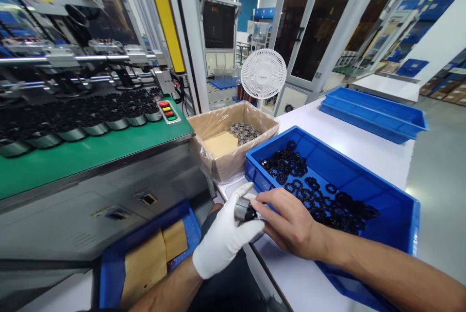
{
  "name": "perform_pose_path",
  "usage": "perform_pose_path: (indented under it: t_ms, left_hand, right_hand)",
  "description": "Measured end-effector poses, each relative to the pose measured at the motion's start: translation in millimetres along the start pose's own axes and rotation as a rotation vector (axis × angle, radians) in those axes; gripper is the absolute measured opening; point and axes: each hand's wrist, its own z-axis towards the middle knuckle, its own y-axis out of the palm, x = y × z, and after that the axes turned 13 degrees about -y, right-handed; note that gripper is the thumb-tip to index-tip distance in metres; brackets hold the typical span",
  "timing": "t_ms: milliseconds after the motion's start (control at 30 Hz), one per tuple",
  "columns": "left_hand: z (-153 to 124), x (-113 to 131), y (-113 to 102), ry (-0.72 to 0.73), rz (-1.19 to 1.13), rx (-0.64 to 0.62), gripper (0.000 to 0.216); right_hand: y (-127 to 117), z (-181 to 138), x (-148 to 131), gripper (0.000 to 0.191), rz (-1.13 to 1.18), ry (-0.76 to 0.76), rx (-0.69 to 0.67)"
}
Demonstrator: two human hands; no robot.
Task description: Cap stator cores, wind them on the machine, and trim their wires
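Note:
My left hand (227,234), in a white glove, is wrapped round a stator core (241,209), a short silver metal cylinder with a black toothed plastic piece (250,213) at its end. My bare right hand (291,222) closes over that end from the right, its fingers and thumb on the part. Its fingers partly cover the black piece. Both hands are above the near edge of a white table (287,273). Just beyond them, a blue bin (337,161) holds many loose black toothed plastic rings (309,190).
A plastic-lined cardboard box (218,166) with small metal parts adjoins the bin. On the left, a green bench (109,149) carries rows of stator cores (96,129) and a button panel (169,111). A white fan (264,74) and stacked blue trays (374,113) stand behind; another blue tray (109,273) lies low.

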Motion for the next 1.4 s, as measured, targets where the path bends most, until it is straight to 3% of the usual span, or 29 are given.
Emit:
perform_pose_path:
  t_ms: [233, 333, 400, 467, 567, 667, 867, 1000, 1100, 1200, 1400]
  left_hand:
    - [0.4, -11.9, -0.8, 0.045, 0.173, 0.107, 0.063]
    - [10.7, -13.1, -6.8, 0.078, 0.203, 0.144, 0.054]
    - [26.9, -13.0, -10.1, 0.141, 0.327, 0.193, 0.051]
    - [48.9, -18.0, -10.6, 0.195, 0.503, 0.263, 0.054]
    - [79.6, -37.4, -5.8, 0.150, 0.602, 0.260, 0.050]
    - [89.9, -52.0, -0.2, 0.099, 0.573, 0.201, 0.046]
    - [61.8, -21.5, -10.6, 0.055, 0.382, 0.053, 0.038]
    - [41.8, -4.6, -18.7, -0.002, 0.073, 0.008, 0.052]
    - [29.6, -2.3, -17.2, 0.018, 0.075, 0.135, 0.065]
    - [22.5, -0.6, -14.8, 0.003, 0.152, 0.274, 0.058]
    - [21.7, 0.9, -21.7, -0.027, 0.148, 0.268, 0.056]
  right_hand:
    - [8.9, 2.0, -4.2, 0.026, -0.042, 0.047, -0.013]
    - [7.9, -3.9, 13.4, 0.029, 0.000, 0.054, -0.034]
    - [1.6, -13.8, 38.8, 0.040, -0.001, 0.201, -0.100]
    - [-5.4, -29.6, 71.0, 0.045, -0.077, 0.449, -0.167]
    - [-8.1, -60.8, 114.5, 0.028, -0.207, 0.705, -0.256]
    - [2.5, -91.5, 136.1, 0.020, -0.230, 0.825, -0.433]
    - [29.7, -122.1, 135.2, 0.033, -0.169, 0.849, -0.722]
    - [29.8, -118.9, 133.5, 0.031, -0.181, 0.869, -0.844]
    - [24.4, -109.4, 134.9, 0.030, -0.207, 0.917, -0.891]
    - [20.0, -100.7, 138.5, 0.032, -0.223, 0.988, -0.905]
    - [22.6, -84.8, 131.7, 0.034, -0.181, 1.067, -0.878]
